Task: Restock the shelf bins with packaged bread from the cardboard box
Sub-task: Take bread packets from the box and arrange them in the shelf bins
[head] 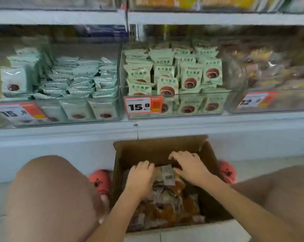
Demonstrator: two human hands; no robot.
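packaged bread [167,205], small loaves in clear crinkled film, lay heaped in the open brown cardboard box [140,151] on the floor between the person's knees. left hand [141,177] rested palm down on the heap near the box's far end, fingers curled over a packet; whether that grip had closed on it could not be told. right hand [189,165] lay just beside it, fingers spread and bent over the packets by the far wall, apparently pressing rather than pinching. judged from the film and the bulge of the contents, the packets would be light, soft and easily crushed, with slippery wrappers; hold would best be taken across the flat faces or at a sealed end seam, without squeezing.

clear plastic shelf bin at left [98,117] held pale green sachets, stacked flat with some upright in front. clear plastic shelf bin at centre [222,109] was well filled with upright green-and-white packets showing a brown round cake, behind an orange price label [144,105]. clear plastic shelf bin at right [287,103] held brownish clear-wrapped goods, too blurred to name, probably the bread's destination.
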